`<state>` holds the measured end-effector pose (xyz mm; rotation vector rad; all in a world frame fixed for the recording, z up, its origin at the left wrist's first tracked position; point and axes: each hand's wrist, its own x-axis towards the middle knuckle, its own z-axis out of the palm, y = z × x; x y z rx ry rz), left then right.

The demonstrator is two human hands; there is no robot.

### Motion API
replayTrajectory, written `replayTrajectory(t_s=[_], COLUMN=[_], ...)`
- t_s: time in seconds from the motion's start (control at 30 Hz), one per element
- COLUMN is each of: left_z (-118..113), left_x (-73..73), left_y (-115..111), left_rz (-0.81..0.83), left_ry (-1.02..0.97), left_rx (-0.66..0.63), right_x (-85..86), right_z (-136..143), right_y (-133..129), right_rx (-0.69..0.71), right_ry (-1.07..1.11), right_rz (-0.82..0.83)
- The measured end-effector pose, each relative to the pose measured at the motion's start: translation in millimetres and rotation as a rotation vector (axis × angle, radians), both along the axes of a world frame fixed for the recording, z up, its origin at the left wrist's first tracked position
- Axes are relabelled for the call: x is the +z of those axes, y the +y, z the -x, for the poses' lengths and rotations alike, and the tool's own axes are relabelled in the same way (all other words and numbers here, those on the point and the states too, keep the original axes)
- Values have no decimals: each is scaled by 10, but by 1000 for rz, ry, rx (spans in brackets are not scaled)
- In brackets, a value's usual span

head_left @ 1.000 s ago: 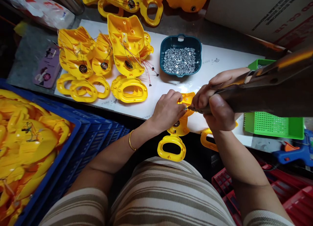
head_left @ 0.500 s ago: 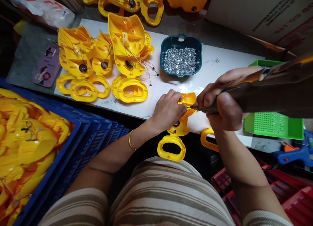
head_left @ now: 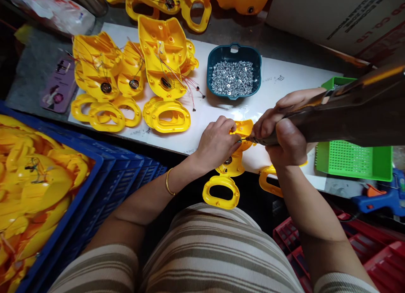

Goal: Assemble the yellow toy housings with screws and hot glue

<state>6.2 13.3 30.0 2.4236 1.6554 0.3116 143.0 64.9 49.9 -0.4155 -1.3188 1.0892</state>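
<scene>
My right hand (head_left: 284, 130) is closed around a dark electric screwdriver (head_left: 341, 120), held tilted with its bit pointing left. The bit's tip meets a yellow plastic shell (head_left: 243, 147) at the front edge of the work surface. My left hand (head_left: 218, 141) grips this shell, its fingertips right beside the bit and hiding part of the casing. Below my wrist, the shell shows a round dark speaker-like part and a ring-shaped handle (head_left: 220, 192) overhanging the edge. A second yellow handle (head_left: 268, 181) lies under my right forearm.
A dark teal bowl (head_left: 234, 94) of small screws stands beyond my hands. Wired yellow shells (head_left: 163, 52) lie to the left, near a purple phone case (head_left: 58, 88). Blue crates (head_left: 104, 174) stand at left; a green basket (head_left: 348, 160) and blue glue gun (head_left: 379, 198) sit at right.
The screwdriver's rear and my right hand have shifted slightly up and left, while the bit stays at the same spot. My left hand keeps its hold on the shell.
</scene>
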Motion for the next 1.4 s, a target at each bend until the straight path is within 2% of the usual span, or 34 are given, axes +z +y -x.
replayTrajectory(t_s=[0.2, 0.53, 0.7, 0.93, 1.27, 1.4], left_z=[-6, -10, -10, -18, -27, -32], left_x=[-8, -8, -4, 19, 13, 24], left_y=[1, 1, 4, 4, 1, 2], left_rz=[-6, -16, -18, 10, 0, 9], left_ry=[-22, -27, -11, 9, 20, 14], left_rx=[6, 9, 7, 11, 19, 22], right_x=[24, -18, -9, -40, 0, -26], right_z=[25, -15, -6, -34, -1, -19], right_y=[-2, 11, -2, 2, 10, 7], right_rx=[-68, -43, -74, -73, -54, -90], right_ry=[-28, 6, -49, -69, -61, -100], right_rz=[28, -10, 42, 37, 37, 27])
